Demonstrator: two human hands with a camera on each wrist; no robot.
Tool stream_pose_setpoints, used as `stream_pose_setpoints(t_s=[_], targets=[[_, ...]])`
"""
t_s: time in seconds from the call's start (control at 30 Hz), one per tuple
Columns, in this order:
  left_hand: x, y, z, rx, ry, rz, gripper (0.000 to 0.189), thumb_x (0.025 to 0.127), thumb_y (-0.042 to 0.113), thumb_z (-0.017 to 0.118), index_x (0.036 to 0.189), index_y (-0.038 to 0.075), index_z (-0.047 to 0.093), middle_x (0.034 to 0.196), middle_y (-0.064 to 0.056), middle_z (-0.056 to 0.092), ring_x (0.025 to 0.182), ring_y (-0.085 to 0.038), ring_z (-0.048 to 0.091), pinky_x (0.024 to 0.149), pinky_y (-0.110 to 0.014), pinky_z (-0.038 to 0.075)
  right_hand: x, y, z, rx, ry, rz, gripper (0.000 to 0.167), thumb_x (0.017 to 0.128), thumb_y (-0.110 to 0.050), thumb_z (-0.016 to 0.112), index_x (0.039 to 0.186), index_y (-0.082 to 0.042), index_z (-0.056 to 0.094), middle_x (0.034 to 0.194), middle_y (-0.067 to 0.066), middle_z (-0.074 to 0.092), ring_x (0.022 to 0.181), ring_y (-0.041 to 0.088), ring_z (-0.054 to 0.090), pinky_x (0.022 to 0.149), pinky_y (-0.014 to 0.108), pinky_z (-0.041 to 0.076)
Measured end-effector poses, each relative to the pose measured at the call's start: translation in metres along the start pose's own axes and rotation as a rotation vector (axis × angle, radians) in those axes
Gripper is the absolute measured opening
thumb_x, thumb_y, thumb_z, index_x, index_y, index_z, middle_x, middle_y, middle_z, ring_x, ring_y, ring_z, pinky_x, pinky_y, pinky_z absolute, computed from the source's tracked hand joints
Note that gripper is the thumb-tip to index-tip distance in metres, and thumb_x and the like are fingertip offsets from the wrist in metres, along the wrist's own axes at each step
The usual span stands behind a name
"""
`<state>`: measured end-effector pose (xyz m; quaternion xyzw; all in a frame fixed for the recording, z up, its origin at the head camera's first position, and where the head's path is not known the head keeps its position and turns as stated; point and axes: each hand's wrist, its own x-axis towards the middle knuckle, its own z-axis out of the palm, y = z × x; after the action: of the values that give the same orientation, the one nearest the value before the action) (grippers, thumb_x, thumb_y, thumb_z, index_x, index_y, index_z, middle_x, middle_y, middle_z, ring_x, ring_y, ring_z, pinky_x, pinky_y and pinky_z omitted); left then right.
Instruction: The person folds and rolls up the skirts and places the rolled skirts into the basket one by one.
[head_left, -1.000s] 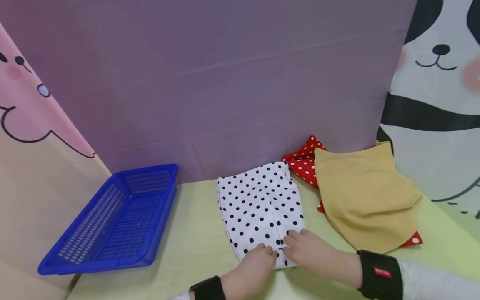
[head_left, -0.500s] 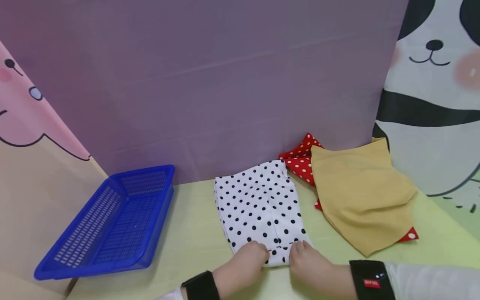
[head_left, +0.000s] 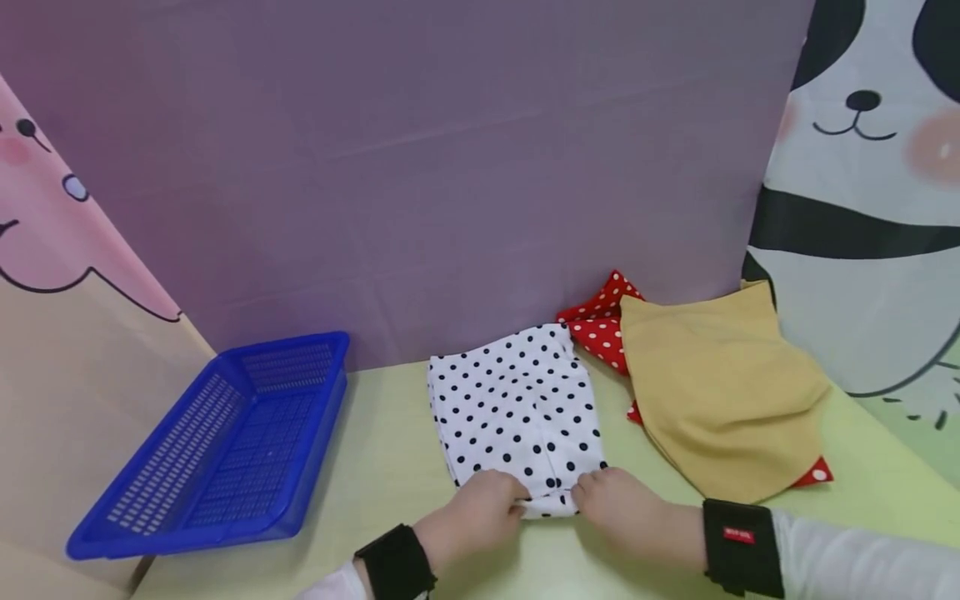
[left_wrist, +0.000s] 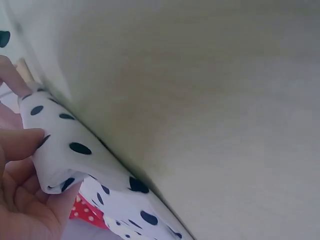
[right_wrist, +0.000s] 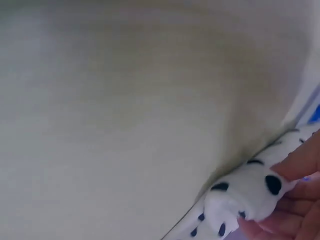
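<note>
A white cloth with black dots (head_left: 517,408) lies folded flat on the table, its near edge turned up into a small roll. At the left end of that roll, my left hand (head_left: 483,512) pinches the fabric between thumb and fingers. My right hand (head_left: 618,508) grips the right end the same way. Up close in the left wrist view, the rolled edge (left_wrist: 75,145) sits between the thumb and the curled fingers. The right wrist view shows the roll's other end (right_wrist: 245,197) held by thumb and fingertips.
A blue plastic basket (head_left: 288,517) stands at the left of the pale green table (head_left: 390,467). To the right lies a yellow cloth (head_left: 720,392) over a red cloth with white dots (head_left: 603,337). A purple backdrop (head_left: 450,167) rises behind.
Both hands have closed on the cloth's near edge and rolled it away from the person, so the cloth is shorter. The basket and the other cloths stay put; the head view shifted slightly.
</note>
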<state>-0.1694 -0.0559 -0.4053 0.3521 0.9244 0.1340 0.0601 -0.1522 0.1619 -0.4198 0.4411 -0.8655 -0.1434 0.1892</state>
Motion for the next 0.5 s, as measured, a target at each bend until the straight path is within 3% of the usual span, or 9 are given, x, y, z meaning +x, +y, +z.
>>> stream_pose_setpoints(t_s=[0.13,0.3,0.4,0.5], targets=[[0.004,-0.006,-0.004,-0.09,-0.015,-0.05,0.01,0.087,0.01,0.063,0.085,0.011,0.072,0.069,0.008,0.061,0.061,0.0,0.048,0.064,-0.018,0.046,0.007,0.015,-0.003,0.279,-0.169,0.058,0.025,0.06,0.001,0.071,0.08,-0.009,0.059,0.068,-0.003,0.053,0.06,0.01,0.049,0.055,0.024,0.044],[0.011,-0.012,-0.004,-0.181,-0.07,-0.133,0.016,0.092,0.014,0.059,0.082,0.006,0.069,0.062,0.007,0.05,0.056,-0.003,0.04,0.057,-0.017,0.038,0.016,0.036,-0.006,0.631,-0.322,0.132,0.014,0.078,0.001,0.067,0.088,-0.007,0.065,0.073,-0.004,0.059,0.065,0.008,0.052,0.064,0.026,0.048],[0.013,-0.015,-0.003,-0.227,-0.099,-0.194,0.015,0.091,0.015,0.06,0.096,0.008,0.073,0.072,0.006,0.061,0.059,-0.004,0.046,0.06,-0.019,0.042,0.019,0.046,-0.007,0.759,-0.392,0.125,0.005,0.085,-0.004,0.063,0.087,-0.008,0.064,0.07,-0.008,0.052,0.064,0.005,0.045,0.063,0.023,0.043],[0.015,-0.015,-0.001,-0.194,-0.079,-0.21,0.016,0.09,0.017,0.063,0.099,0.009,0.073,0.082,0.004,0.068,0.064,-0.004,0.052,0.064,-0.02,0.045,0.023,0.054,-0.008,0.827,-0.456,0.128,0.004,0.088,-0.005,0.06,0.086,-0.008,0.063,0.069,-0.007,0.046,0.066,0.005,0.04,0.064,0.022,0.038]])
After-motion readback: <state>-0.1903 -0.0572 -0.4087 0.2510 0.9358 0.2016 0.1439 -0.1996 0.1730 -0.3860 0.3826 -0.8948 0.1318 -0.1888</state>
